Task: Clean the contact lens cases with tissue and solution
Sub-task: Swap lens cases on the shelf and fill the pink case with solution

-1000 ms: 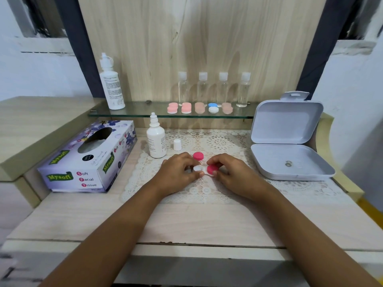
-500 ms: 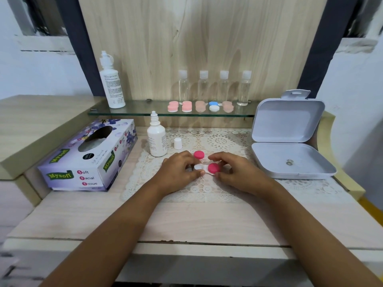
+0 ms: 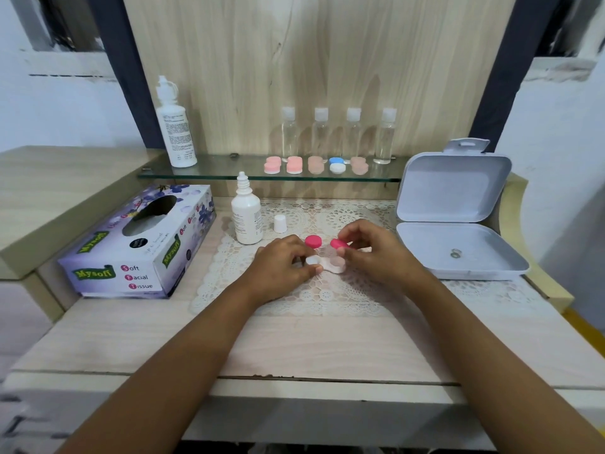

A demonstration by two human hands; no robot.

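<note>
A white contact lens case (image 3: 329,264) lies on the lace mat (image 3: 327,293) at the table's middle. My left hand (image 3: 281,267) pinches its left end. My right hand (image 3: 376,253) pinches a pink cap (image 3: 339,244) lifted just above the case's right well, which shows open. A second pink cap (image 3: 313,241) lies on the mat just behind the case. A small white solution bottle (image 3: 246,214) stands uncapped to the left, its white cap (image 3: 280,223) beside it. The tissue box (image 3: 140,247) sits at the left.
An open white plastic box (image 3: 458,253) with a small ring inside sits at the right. The glass shelf (image 3: 229,170) behind holds a tall white bottle (image 3: 175,126), several clear bottles (image 3: 337,136) and several lens cases (image 3: 314,165). A raised wooden ledge runs along the left.
My right hand has lifted the pink cap off the case's right well, up and slightly back. My left hand has kept its hold on the case.
</note>
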